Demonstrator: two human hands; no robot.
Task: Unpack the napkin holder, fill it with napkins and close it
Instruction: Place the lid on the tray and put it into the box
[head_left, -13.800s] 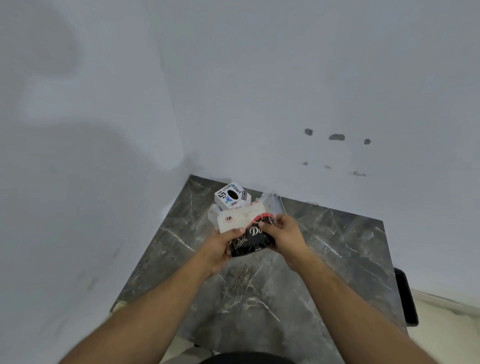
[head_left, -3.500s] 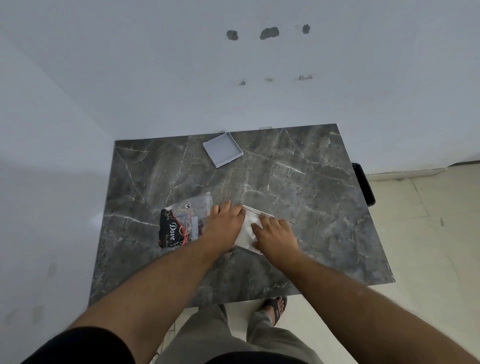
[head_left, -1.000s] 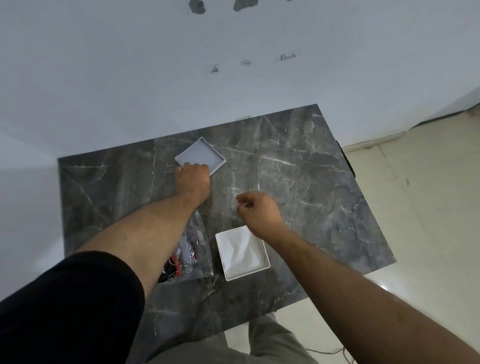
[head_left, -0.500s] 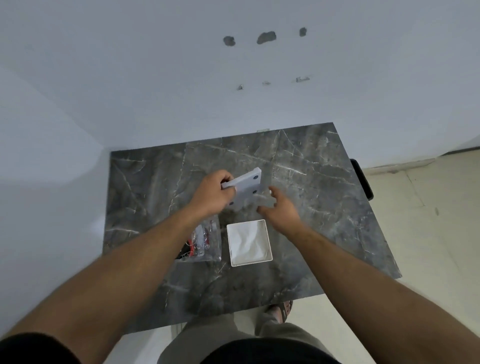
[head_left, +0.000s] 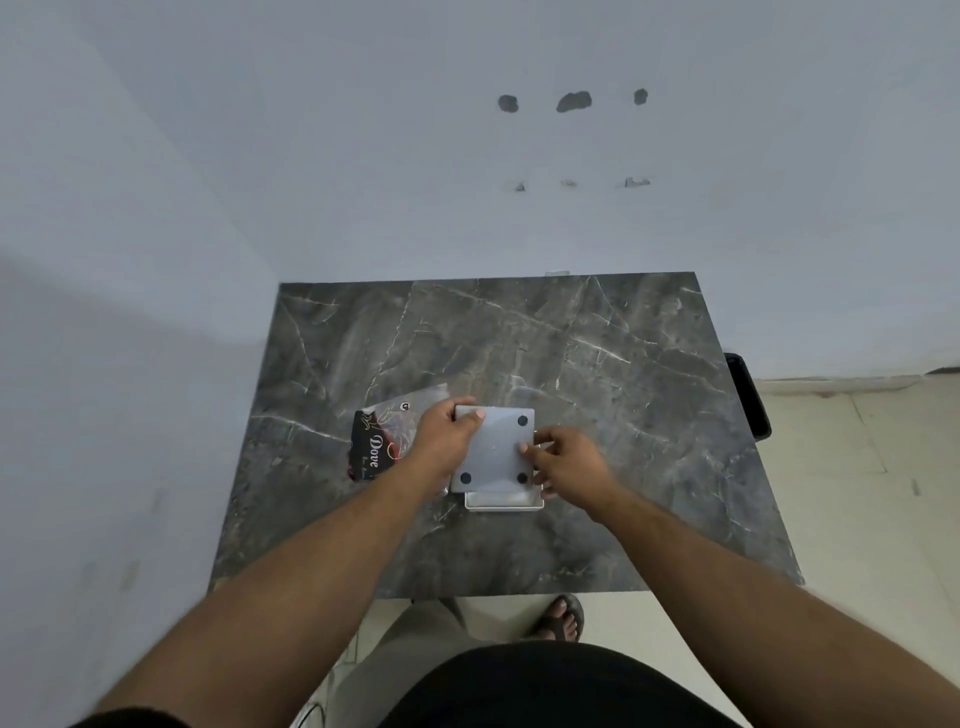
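Observation:
A grey square holder panel with dark round pads at its corners lies flat over the white napkin-filled holder tray, whose near rim alone shows. My left hand grips the panel's left edge and far-left corner. My right hand pinches its right edge. The napkins inside are hidden under the panel. A clear napkin wrapper with a black "Dove" label lies just left of my left hand.
The dark marble table stands in a corner, with white walls behind and to the left. A black object hangs off the table's right edge. My sandalled foot shows on the tiled floor below the near edge.
The grey panel, held tilted above the table in my left hand, has come down flat over the white tray. My right hand has taken hold of its right edge.

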